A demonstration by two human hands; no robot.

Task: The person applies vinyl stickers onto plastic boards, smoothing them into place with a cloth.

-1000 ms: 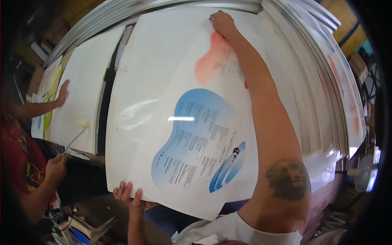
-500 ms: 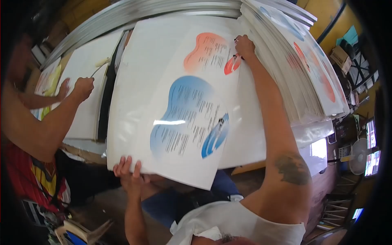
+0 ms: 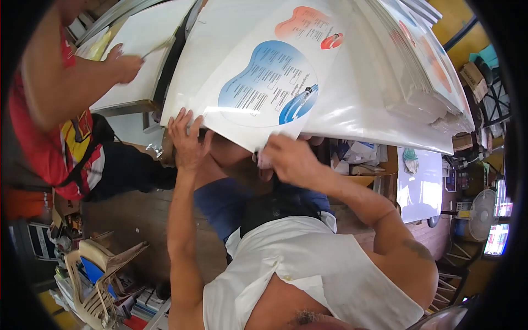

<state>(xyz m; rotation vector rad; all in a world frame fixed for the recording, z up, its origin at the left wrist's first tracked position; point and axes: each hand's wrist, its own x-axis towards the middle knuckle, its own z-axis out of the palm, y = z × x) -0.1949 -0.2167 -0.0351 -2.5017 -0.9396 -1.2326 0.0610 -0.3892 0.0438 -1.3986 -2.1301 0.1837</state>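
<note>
A white sheet [image 3: 236, 118] printed with blue and orange rounded shapes and small text lies on a larger pale sheet [image 3: 190, 71] on the work table. My left hand [image 3: 188, 140] rests at the near left edge with fingers spread, fingertips on the pale sheet. At the printed sheet's near corner, my right hand [image 3: 291, 159] is closed and blurred. Its fingers curl round something small, which I cannot make out.
To the right rises a thick stack of printed sheets [image 3: 423, 71]. On the left, a co-worker's hand [image 3: 129, 69] holds a small roller [image 3: 160, 47] over a white board [image 3: 148, 27]. A plastic chair [image 3: 102, 269] stands behind on the left, a fan [image 3: 483, 214] on the right.
My right hand has come from the printed sheet's far edge down to its near corner. The view has shifted, showing more of my body. My left hand stays at the near left edge.
</note>
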